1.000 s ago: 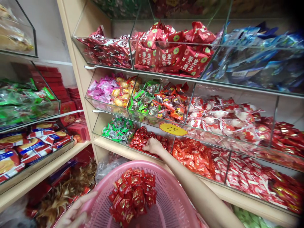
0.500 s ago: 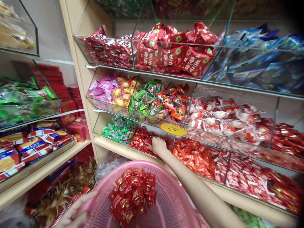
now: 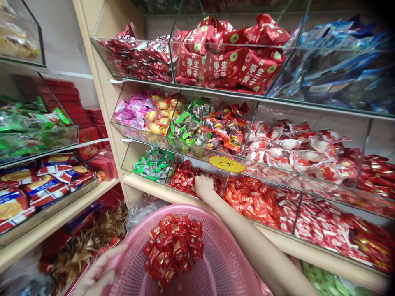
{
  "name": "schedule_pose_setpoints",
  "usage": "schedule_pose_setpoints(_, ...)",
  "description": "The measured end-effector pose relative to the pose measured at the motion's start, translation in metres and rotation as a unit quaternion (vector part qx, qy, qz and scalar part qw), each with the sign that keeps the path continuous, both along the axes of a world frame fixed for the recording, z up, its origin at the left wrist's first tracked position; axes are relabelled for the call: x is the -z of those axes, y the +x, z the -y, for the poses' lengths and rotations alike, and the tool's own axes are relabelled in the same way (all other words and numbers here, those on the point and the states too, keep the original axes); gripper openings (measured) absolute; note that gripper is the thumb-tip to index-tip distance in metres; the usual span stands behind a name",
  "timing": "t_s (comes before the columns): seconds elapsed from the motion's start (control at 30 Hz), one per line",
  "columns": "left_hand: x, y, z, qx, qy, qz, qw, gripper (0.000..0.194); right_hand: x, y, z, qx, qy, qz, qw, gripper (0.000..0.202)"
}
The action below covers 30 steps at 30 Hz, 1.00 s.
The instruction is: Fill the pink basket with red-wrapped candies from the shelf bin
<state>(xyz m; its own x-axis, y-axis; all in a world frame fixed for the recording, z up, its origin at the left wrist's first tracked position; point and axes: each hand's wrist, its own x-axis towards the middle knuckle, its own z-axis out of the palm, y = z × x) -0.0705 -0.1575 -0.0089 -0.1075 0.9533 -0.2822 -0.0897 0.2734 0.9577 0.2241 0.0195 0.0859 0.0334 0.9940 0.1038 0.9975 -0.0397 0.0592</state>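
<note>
A pink plastic basket [image 3: 212,218] with perforated walls is tilted toward me at the bottom. A heap of red-wrapped candies [image 3: 174,250] lies inside it. My left hand [image 3: 98,271] grips the basket's left rim, fingers along the outside. Over in the lowest shelf row, my right hand [image 3: 204,186] is down among small dark-red wrapped candies [image 3: 182,179]. Its fingers are curled and closed; the fingertips, and anything they hold, are hidden. My right forearm passes above the basket's right side.
Clear-walled bins of wrapped sweets fill the shelves, with green-wrapped candies [image 3: 154,164] left of my right hand and orange-red packets [image 3: 251,199] to its right. A yellow price tag [image 3: 227,163] marked 15 hangs just above. A wooden upright [image 3: 98,82] stands at left.
The view has shifted slightly, so the upper shelves sit higher. My right hand stays in the same bin, its fingers a little more tucked in. The left hand keeps its hold on the basket.
</note>
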Motion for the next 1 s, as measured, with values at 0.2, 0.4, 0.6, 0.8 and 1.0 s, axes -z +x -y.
schedule_pose_setpoints(0.2, 0.001, 0.002, 0.002, -0.009, 0.008, -0.036, 0.999, 0.046, -0.014, 0.01, 0.011, -0.024, 0.017, 0.007, 1.0, 0.03)
schedule_pose_setpoints(0.4, 0.003, 0.002, 0.001, -0.006, 0.013, -0.034, 0.999, 0.042, -0.041, 0.023, 0.053, -0.093, 0.054, -0.006, 0.994, 0.025)
schedule_pose_setpoints(0.6, -0.012, 0.01, 0.001, -0.018, 0.011, -0.054, 0.998, 0.043, -0.008, 0.032, 0.114, -0.285, -0.067, -0.081, 0.953, 0.015)
schedule_pose_setpoints(0.8, -0.014, 0.01, 0.0, -0.024, 0.013, -0.052, 0.998, 0.041, 0.043, 0.038, 0.134, -0.299, -0.103, -0.052, 0.947, 0.018)
schedule_pose_setpoints(1.0, -0.012, 0.009, 0.0, -0.02, 0.001, -0.041, 0.999, 0.042, 0.052, 0.026, 0.136, -0.299, -0.089, 0.016, 0.95, 0.022)
